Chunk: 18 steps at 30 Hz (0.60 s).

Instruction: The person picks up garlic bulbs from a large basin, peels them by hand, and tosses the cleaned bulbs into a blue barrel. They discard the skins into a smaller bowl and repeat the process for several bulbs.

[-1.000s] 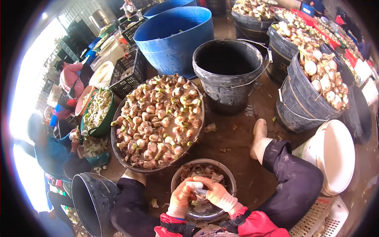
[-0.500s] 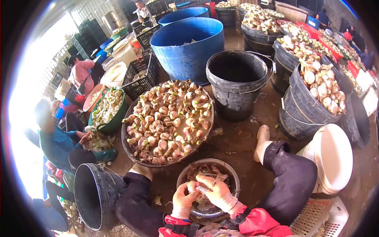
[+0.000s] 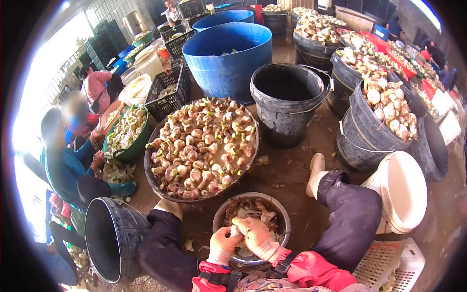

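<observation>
Both of my hands are gloved and meet above a metal bowl (image 3: 285, 217) that holds peeled skins. My left hand (image 3: 224, 245) is closed around a pale garlic bulb (image 3: 235, 231), mostly hidden by fingers. My right hand (image 3: 257, 237) touches the same bulb from the right, its fingers bent over it; whether it also holds a tool cannot be seen. Just beyond the bowl is a wide round tub (image 3: 152, 181) heaped with garlic bulbs (image 3: 199, 146) that have short cut stems.
An empty dark bucket (image 3: 287, 102) stands behind the tub, a tipped one (image 3: 114, 241) at left. Garlic-filled buckets (image 3: 372, 129), a white bucket (image 3: 401, 192) and a crate (image 3: 384, 263) are on the right. A co-worker in teal (image 3: 68, 165) sits at left.
The view has shifted slightly, so most things sit a little further left. My hands remain together at the bulb with fingers repositioned. The teal-clad co-worker's arm now reaches toward the green basin.
</observation>
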Each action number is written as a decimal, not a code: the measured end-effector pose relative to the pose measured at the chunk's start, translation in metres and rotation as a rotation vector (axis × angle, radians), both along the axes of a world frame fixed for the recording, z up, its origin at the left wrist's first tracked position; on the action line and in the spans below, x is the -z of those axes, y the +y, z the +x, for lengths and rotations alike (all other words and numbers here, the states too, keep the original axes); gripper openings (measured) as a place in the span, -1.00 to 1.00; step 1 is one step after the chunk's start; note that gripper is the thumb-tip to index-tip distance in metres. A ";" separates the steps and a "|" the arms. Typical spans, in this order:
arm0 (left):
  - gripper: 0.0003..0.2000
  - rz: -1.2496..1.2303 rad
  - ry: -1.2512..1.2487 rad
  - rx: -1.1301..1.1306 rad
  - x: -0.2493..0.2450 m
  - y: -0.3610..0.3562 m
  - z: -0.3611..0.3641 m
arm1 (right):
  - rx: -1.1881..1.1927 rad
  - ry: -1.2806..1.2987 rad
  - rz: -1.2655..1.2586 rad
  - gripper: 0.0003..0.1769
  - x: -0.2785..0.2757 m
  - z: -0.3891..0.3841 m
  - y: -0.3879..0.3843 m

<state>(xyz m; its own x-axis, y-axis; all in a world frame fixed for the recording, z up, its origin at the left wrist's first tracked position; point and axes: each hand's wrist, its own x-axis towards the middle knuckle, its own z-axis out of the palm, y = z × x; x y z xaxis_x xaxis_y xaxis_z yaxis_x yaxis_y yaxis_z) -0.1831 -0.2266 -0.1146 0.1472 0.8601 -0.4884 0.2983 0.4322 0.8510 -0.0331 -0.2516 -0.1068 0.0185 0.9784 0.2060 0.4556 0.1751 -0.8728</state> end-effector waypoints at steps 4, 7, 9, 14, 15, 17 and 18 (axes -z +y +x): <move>-0.64 -0.186 -0.224 -0.031 -0.021 0.001 0.001 | 0.112 0.049 0.077 -0.62 0.012 -0.005 0.000; -0.59 -0.327 -0.558 -0.143 -0.025 -0.003 0.004 | 0.168 0.186 0.185 -0.58 0.000 -0.004 0.002; -0.52 -0.341 -0.721 -0.219 -0.023 -0.005 0.007 | 0.167 0.229 0.194 -0.62 -0.005 -0.004 0.002; -0.41 -0.257 -0.852 -0.169 -0.020 -0.003 0.007 | 0.329 0.820 -0.061 -0.73 -0.017 -0.001 0.003; -0.41 -0.252 -0.810 -0.212 -0.018 -0.004 0.008 | 0.333 0.830 -0.060 -0.73 -0.020 0.000 0.004; -0.41 -0.276 -0.883 -0.210 -0.021 -0.008 0.012 | 0.263 0.499 0.099 -0.73 -0.030 0.000 0.002; -0.41 -0.327 -1.000 -0.146 -0.027 -0.009 0.013 | 0.226 0.493 0.107 -0.72 -0.019 -0.003 0.001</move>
